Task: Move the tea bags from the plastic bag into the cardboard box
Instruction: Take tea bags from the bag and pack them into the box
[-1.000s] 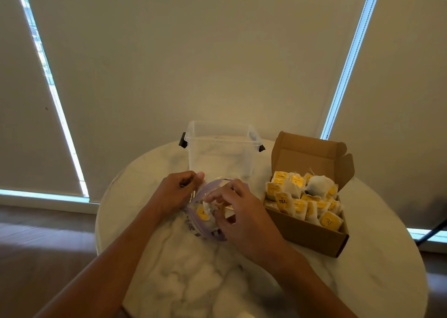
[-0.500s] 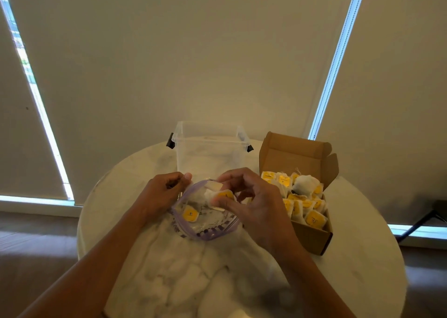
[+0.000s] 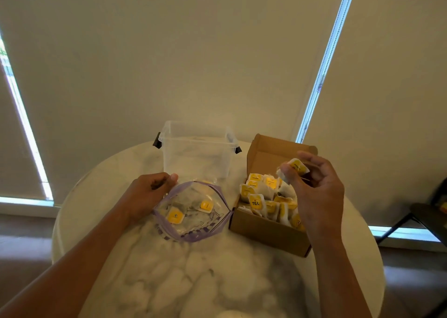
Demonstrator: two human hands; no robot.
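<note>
A clear plastic bag with a purple zip rim lies open on the table's middle, with two yellow-tagged tea bags showing inside. My left hand pinches the bag's left rim. To its right stands the open cardboard box, packed with several yellow-tagged tea bags. My right hand hovers over the box and pinches one tea bag between thumb and fingers.
A clear plastic tub with black latches stands behind the bag. The round marble table has its edge close on all sides. A dark chair is at the far right, and blinds hang behind the table.
My right hand has pulled a tea bag out of the plastic bag and carried it to the right, over the cardboard box. My left hand has kept its hold on the bag's rim.
</note>
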